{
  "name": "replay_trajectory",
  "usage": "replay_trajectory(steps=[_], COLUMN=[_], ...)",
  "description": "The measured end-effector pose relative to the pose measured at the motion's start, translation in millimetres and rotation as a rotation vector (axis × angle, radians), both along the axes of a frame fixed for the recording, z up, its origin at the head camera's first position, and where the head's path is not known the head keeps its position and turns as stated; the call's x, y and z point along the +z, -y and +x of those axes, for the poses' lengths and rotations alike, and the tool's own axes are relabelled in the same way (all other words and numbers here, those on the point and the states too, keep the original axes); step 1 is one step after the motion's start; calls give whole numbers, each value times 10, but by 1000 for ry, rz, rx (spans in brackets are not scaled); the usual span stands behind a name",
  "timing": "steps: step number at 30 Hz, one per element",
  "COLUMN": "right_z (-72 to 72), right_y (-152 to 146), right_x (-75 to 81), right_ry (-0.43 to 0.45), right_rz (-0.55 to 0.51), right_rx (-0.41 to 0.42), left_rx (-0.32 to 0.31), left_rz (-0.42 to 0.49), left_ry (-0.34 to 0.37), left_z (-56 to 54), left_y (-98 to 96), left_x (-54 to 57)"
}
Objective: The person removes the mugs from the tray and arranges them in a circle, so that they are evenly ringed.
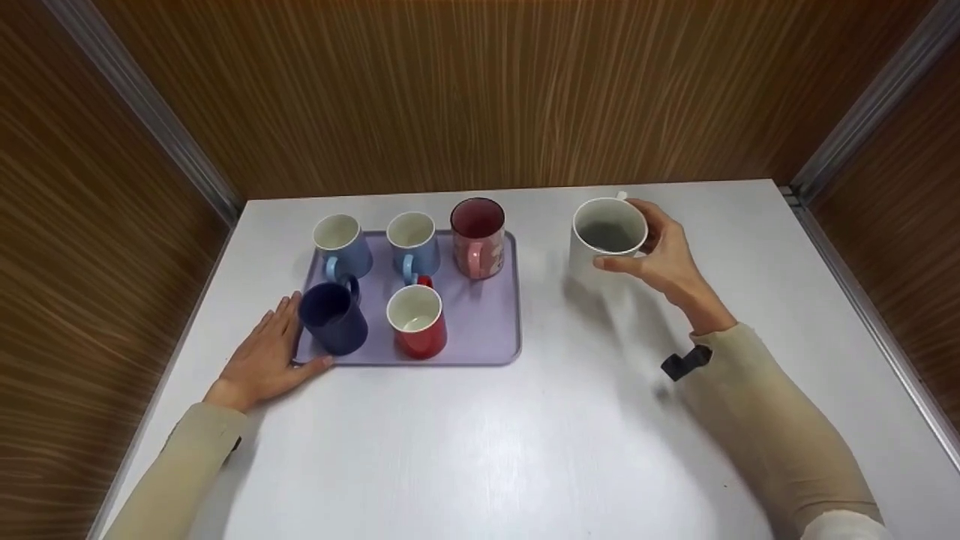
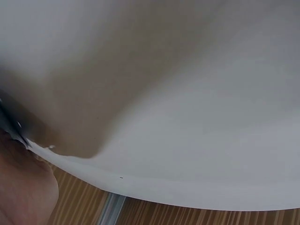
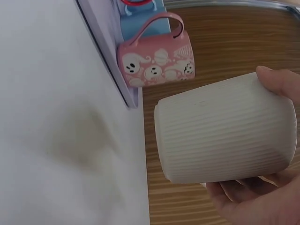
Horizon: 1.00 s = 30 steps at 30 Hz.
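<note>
My right hand (image 1: 660, 251) grips a white ribbed mug (image 3: 225, 133) round its upper side, with the thumb near the rim. The mug is upright and raised off the table, to the right of the lilac tray (image 1: 484, 326). My left hand (image 1: 266, 352) lies with straight fingers at the tray's front left corner, its thumb along the front edge. Nearest to it stands a navy mug (image 1: 334, 322). Beside that on the tray is a red mug (image 1: 420, 330). Behind stand two light blue mugs (image 1: 352, 255) and a pink mug (image 1: 491, 255) with white ghost figures.
A white table (image 1: 480, 450) carries the tray. Wood-grain panels (image 1: 480, 97) enclose it at the back and both sides, joined by metal corner strips (image 1: 150, 112). The left wrist view mostly shows table surface and shadow.
</note>
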State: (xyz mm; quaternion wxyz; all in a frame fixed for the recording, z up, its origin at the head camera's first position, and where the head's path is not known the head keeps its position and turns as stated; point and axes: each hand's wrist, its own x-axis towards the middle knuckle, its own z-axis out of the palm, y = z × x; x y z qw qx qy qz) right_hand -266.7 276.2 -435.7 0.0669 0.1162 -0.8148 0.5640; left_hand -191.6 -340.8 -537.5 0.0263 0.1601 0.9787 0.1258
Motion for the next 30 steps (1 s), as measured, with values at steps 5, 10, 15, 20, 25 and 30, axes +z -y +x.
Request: replay_trajectory(steps=[5, 10, 15, 20, 25, 30], right_z=[-74, -164, -260, -340, -403, -459], right_y=[-67, -142, -217, -261, -299, -348], right_x=[-15, -67, -116, -145, -200, -256], right_ry=[75, 120, 132, 137, 156, 181], right_rz=[-3, 7, -5, -26, -33, -15], right_rx=[-61, -100, -131, -173, -198, -230], left_rx=[-1, -2, -6, -8, -6, -8], left_rz=[15, 10, 15, 13, 13, 30], left_ry=[7, 1, -7, -8, -9, -24], left_z=[7, 7, 3, -7, -2, 0], left_y=[-4, -12, -14, -5, -3, 5], left_x=[1, -29, -25, -2, 17, 6])
